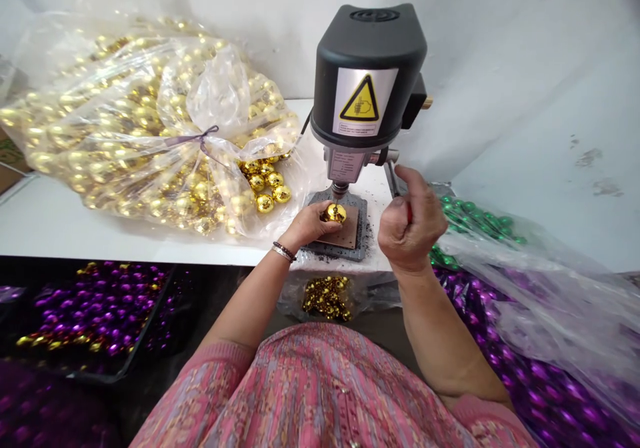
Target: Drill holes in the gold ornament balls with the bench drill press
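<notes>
A black drill press (370, 55) with a yellow warning triangle stands on the white table. Under its chuck, my left hand (311, 225) pinches a shiny gold ball (336, 213) against a brown board (349, 231) on the dark metal base (363, 238). The bit comes down to the top of the ball; whether it has entered cannot be made out. At the right of the machine, my right hand (411, 225) is closed around the feed lever, whose red grip (409, 213) shows between the fingers. Dark shavings lie scattered around the base.
A big clear bag (125, 128) of gold balls fills the table's left side, with loose gold balls (265, 203) at its opening. More gold balls (327, 298) lie below the table edge. Purple balls (107, 308) sit lower left; green (480, 218) and purple ones are bagged at right.
</notes>
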